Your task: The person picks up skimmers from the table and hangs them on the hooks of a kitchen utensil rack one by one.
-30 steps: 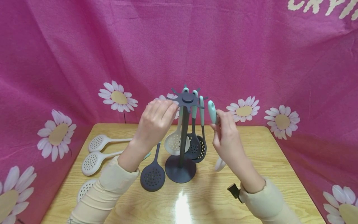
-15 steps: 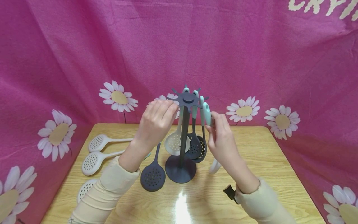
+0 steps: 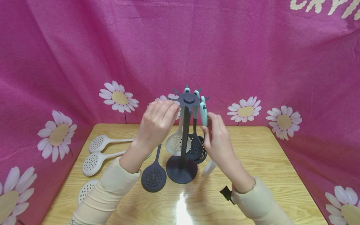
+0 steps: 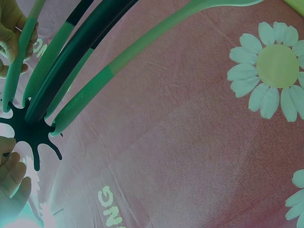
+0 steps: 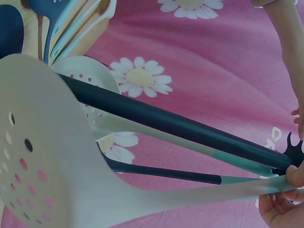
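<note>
Okay, so left hand (image 3: 159, 123) hasn't budged, grip pinching arm of dark rack (image 3: 189, 99); rack hasn't shifted either. Right hand (image 3: 220, 134) is what's moved: over last second it slides left, bringing mint handle (image 3: 203, 116) from apart right up to rack's edge. Reads to me as lining handle hole up with arm; can't tell if it's seated. Right grip's pinching handle. Slotted turner (image 5: 95, 190) itself: pale, broad head, round holes, dangling tilted beside rack, over table (image 3: 253, 175).

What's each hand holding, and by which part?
Right hand: white perforated skimmer, by its mint handle. Left hand: apparently the dark stand, by its pronged top.
</note>
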Available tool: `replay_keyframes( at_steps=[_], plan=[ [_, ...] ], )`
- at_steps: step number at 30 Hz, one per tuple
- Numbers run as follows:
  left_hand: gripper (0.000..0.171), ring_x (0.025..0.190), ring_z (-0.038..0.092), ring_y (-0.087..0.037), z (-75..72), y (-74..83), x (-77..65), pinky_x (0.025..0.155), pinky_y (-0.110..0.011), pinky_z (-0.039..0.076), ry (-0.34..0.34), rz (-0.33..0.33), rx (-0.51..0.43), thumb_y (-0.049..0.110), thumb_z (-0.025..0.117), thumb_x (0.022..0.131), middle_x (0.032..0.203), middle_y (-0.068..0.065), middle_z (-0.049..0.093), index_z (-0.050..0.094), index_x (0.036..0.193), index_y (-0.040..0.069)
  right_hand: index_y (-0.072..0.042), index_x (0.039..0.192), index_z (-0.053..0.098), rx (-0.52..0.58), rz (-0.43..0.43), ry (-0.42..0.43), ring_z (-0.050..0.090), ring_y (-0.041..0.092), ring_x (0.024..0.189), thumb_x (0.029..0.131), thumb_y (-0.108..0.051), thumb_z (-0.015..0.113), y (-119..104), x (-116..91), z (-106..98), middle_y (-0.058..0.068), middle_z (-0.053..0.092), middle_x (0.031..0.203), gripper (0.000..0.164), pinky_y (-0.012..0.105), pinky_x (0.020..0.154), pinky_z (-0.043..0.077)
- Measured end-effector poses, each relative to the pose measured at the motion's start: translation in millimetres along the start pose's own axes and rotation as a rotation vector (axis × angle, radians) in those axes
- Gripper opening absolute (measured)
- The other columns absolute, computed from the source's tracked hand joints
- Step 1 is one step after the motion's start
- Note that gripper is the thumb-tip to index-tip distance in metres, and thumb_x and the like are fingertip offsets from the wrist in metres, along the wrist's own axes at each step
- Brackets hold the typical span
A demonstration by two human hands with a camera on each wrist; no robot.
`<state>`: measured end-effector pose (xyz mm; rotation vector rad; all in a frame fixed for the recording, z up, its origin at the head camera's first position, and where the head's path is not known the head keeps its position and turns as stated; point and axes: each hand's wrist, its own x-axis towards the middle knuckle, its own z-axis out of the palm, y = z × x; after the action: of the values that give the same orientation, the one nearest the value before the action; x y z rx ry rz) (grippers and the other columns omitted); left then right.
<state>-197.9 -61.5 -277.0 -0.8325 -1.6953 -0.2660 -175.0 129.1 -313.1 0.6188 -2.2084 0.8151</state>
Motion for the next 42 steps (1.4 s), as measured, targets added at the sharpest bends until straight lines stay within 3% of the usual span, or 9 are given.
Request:
replay_keyframes(
  at_steps=[13,24,42],
  plan=[
    [0.011,0.078,0.058,-0.027,0.0,-0.1,-0.1,0.073,-0.037,0.049,0.0,-0.003,-0.004,0.003,0.059,0.085,0.087,-0.015,0.062,0.061,0.093,-0.005,0.007,0.112,0.045,0.015,0.01,0.005,0.052,0.025,0.077,0.083,0.005,0.058,-3,1,9,0.017,0.049,0.091,0.031,0.036,0.069,0.049],
    [0.01,0.077,0.059,-0.026,1.0,0.0,0.0,0.071,-0.036,0.049,0.012,-0.005,-0.008,0.002,0.059,0.085,0.087,-0.014,0.062,0.061,0.092,-0.005,0.006,0.113,0.046,0.023,0.009,0.012,0.054,0.022,0.076,0.084,0.0,0.06,-3,1,12,0.016,0.051,0.094,0.033,0.034,0.066,0.049],
    [0.01,0.077,0.059,-0.026,2.5,0.2,-1.3,0.069,-0.034,0.049,0.019,-0.004,-0.01,0.002,0.059,0.085,0.086,-0.014,0.062,0.061,0.091,-0.005,0.005,0.11,0.049,0.142,-0.011,0.055,0.058,0.018,0.073,0.08,0.001,0.066,3,1,14,0.013,0.056,0.089,0.034,0.03,0.065,0.051]
  ],
)
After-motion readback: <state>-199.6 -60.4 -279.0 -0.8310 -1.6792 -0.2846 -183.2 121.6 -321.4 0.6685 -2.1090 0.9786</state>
